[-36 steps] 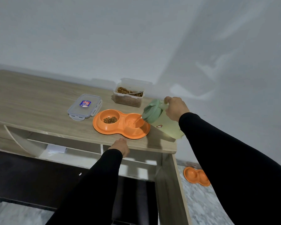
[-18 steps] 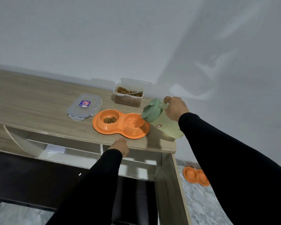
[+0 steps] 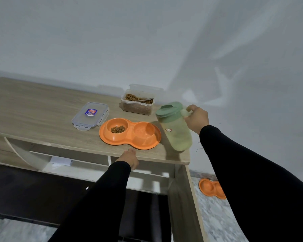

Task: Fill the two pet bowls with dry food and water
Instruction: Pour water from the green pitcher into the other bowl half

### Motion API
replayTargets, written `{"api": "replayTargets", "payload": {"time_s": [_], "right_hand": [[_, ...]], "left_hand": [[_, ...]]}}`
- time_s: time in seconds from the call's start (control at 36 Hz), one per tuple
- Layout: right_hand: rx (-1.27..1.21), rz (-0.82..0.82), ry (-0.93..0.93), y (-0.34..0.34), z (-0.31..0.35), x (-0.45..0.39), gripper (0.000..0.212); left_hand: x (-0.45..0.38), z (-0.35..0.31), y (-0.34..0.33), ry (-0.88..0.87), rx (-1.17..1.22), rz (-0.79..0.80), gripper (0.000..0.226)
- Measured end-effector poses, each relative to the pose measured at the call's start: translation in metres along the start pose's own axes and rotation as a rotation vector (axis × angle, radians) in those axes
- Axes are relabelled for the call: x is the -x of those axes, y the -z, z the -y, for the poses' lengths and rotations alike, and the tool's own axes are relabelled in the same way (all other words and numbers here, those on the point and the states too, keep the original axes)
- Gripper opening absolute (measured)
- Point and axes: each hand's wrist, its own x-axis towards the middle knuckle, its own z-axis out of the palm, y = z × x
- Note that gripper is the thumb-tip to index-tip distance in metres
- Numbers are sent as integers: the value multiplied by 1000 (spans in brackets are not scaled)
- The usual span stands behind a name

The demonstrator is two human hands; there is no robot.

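Note:
An orange double pet bowl point(image 3: 129, 144) lies near the front edge of the wooden table point(image 3: 33, 109). Its left cup holds dry kibble point(image 3: 118, 129); its right cup point(image 3: 143, 131) holds water. My right hand point(image 3: 197, 118) grips the handle of a pale green water jug point(image 3: 177, 126), which stands nearly upright just right of the bowl, close to the table's right end. My left hand point(image 3: 129, 158) rests on the table's front edge below the bowl, fingers straight. A clear container of kibble point(image 3: 137, 104) with a spoon in it stands behind the bowl.
The container's clear lid point(image 3: 91, 115) lies flat to the left of the bowl. A second orange double bowl point(image 3: 212, 188) sits on the marble floor to the right of the table. A white wall runs behind. Open shelves lie under the tabletop.
The jug was tilted with its spout over the right cup; now it has swung back to nearly upright and moved right. My left hand has stayed put.

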Motion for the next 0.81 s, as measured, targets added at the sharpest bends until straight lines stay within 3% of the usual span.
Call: {"api": "replayTargets", "payload": {"time_s": [0.36, 0.81], "right_hand": [[-349, -162, -157, -19, -31, 6, 27], [-381, -197, -254, -34, -45, 12, 33]], "left_hand": [[-4, 0, -4, 16, -12, 7, 64], [-2, 1, -9, 4, 58, -42, 64]]}}
